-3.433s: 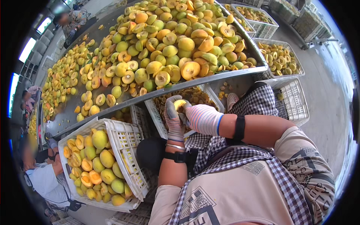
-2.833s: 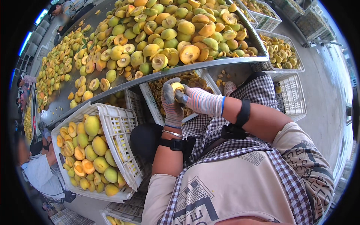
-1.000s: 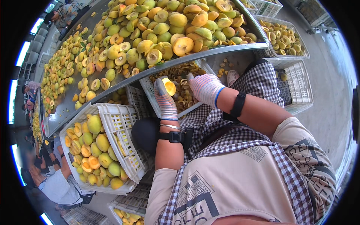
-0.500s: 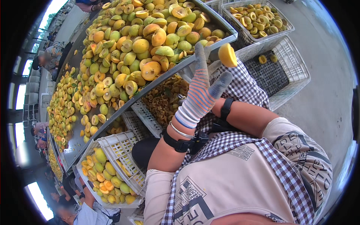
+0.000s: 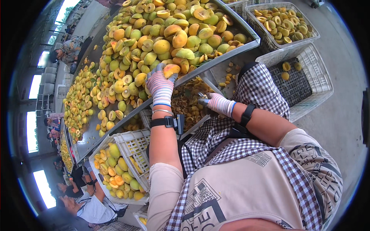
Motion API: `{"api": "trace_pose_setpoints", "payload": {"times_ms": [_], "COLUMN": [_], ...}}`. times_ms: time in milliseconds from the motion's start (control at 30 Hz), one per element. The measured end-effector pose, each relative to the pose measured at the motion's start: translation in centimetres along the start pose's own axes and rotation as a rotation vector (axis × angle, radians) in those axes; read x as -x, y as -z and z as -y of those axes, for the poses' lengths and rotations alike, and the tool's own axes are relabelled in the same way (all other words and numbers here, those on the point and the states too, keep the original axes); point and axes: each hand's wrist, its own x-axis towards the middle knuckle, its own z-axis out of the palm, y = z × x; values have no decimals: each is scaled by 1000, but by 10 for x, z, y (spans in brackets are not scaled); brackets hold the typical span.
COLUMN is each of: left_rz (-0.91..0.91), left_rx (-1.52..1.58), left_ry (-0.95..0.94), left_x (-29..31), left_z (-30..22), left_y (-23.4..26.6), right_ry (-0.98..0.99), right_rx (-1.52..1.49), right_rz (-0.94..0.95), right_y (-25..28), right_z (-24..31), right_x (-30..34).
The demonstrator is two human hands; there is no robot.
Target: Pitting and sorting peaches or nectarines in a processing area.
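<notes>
Grasping one orange-red fruit (image 5: 171, 70) between thumb and fingers of the left hand (image 5: 161, 85), by the near edge of the metal table (image 5: 231, 54), well left of its near right corner; cannot tell whether lifted clear of the heap (image 5: 148, 42). Curled, with the right hand (image 5: 219, 103), around one small metal tool (image 5: 201, 94), below that same edge, its shape mostly hidden by the fingers. Counted on the forearms: two black straps (image 5: 247, 114), one at each wrist, plus one silvery bangle (image 5: 162, 111) on the left. Inside the crate (image 5: 319, 75) beyond the near right corner, three small fruit pieces (image 5: 286, 66); past it, another crate (image 5: 295, 44) loaded with halves too many to count. Under the near edge, one scrap crate (image 5: 196, 127), partly blocked from sight by the table's rim and both hands; farther left along that edge, one tilted crate (image 5: 135, 150) of whole and cut fruit. Beyond the table's left side, several other people (image 5: 71, 50). In material: striped knitted gloves with grey fingertips, latticed white plastic crate walls, smooth rounded yellow-green skins, shrivelled brownish scraps (image 5: 185, 102), and a checked cloth apron (image 5: 260, 86) over the knees.
</notes>
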Motion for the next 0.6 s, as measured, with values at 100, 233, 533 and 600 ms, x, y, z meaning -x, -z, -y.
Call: {"api": "trace_pose_setpoints", "payload": {"times_ms": [100,233,533,600], "left_rz": [-200,0,162,95], "left_rx": [747,1679,2196,2184], "left_ry": [25,283,121,143], "left_x": [11,66,110,121], "left_z": [24,19,53,59], "left_y": [-20,4,-16,-23], "right_ry": [50,-33,542,488], "right_rx": [-29,-273,114,220], "right_rz": [-57,-7,-34,-36], "right_y": [3,8,-5,-11], "right_z": [6,25,13,52], "right_x": [7,30,31,61]}}
